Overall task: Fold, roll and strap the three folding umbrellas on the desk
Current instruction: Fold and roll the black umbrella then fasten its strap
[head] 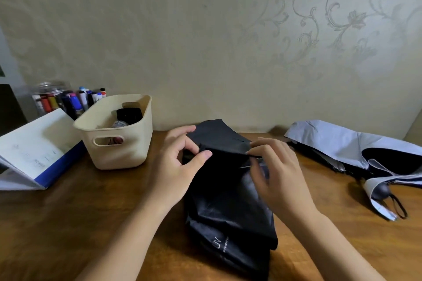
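Observation:
A black folding umbrella (pixel 228 207) lies lengthwise on the wooden desk (pixel 91 223), its loose fabric printed "UV" near me. My left hand (pixel 180 162) pinches a fold of its canopy between thumb and fingers at the far left. My right hand (pixel 274 171) pinches the same fold's edge on the right, fingers slightly blurred. A pale grey umbrella (pixel 342 143) with a black lining lies unrolled at the right, its black handle and wrist loop (pixel 381 191) pointing toward me. A dark rolled item (pixel 129 115) that may be an umbrella sits in the cream basket (pixel 118 150).
The cream basket stands at the back left of the desk. Beside it leans a white and blue book or box (pixel 38 153). A clear jar of markers (pixel 66 100) stands behind, against the patterned wall. Bare wood shows at the near left.

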